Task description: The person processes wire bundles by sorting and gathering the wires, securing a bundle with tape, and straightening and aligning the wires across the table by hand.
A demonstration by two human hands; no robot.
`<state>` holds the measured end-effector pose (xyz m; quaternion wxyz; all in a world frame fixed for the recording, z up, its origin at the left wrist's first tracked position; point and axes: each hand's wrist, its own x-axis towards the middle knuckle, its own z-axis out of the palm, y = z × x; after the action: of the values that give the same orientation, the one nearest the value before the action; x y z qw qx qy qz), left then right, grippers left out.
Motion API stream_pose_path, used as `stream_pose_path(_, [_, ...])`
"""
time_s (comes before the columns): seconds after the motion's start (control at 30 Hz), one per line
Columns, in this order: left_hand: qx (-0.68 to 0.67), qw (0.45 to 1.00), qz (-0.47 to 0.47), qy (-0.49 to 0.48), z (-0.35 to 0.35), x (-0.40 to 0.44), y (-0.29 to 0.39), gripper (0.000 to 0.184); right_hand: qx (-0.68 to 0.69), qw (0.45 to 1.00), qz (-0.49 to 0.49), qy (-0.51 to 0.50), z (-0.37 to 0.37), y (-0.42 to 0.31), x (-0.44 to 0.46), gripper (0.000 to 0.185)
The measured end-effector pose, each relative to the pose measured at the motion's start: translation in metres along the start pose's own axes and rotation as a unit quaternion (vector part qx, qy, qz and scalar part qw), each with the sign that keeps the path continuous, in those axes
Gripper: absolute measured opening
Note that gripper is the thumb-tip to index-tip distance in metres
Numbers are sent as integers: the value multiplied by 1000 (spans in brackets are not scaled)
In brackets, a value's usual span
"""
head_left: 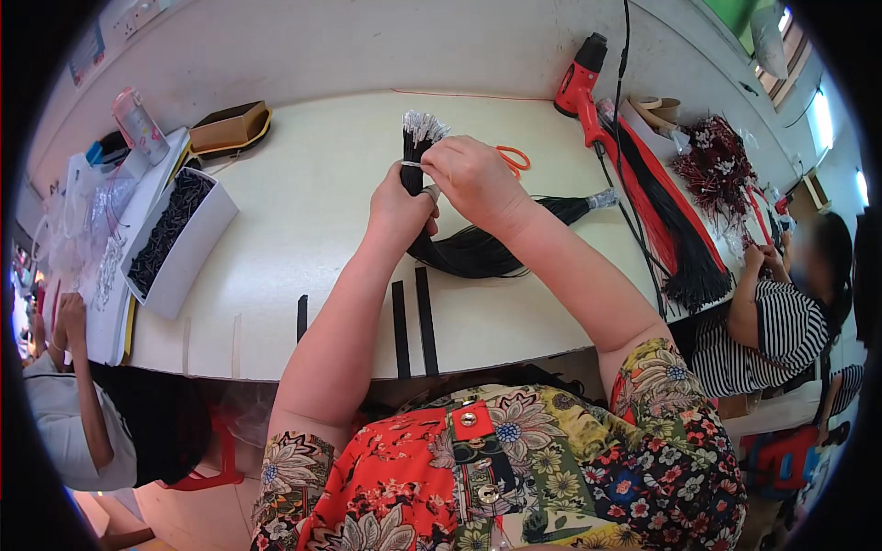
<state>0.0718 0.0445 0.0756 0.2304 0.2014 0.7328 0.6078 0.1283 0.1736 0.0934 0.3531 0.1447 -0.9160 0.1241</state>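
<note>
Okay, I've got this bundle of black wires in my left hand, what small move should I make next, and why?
Probably draw the white band snug with your right hand: it lies across the bundle of black wires just below the white ends, your right hand seems to pinch it, and your left hand grips the bundle.

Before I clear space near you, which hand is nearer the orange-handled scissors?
Right. The right hand is just beside the scissors, to their left in view; the left hand is farther left, around the black bundle.
</note>
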Motion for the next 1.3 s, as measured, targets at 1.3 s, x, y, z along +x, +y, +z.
stream_pose_path(1.3, [82,995,39,49,9,-7,1,50,-76,994,25,-70,-8,-13,2,10])
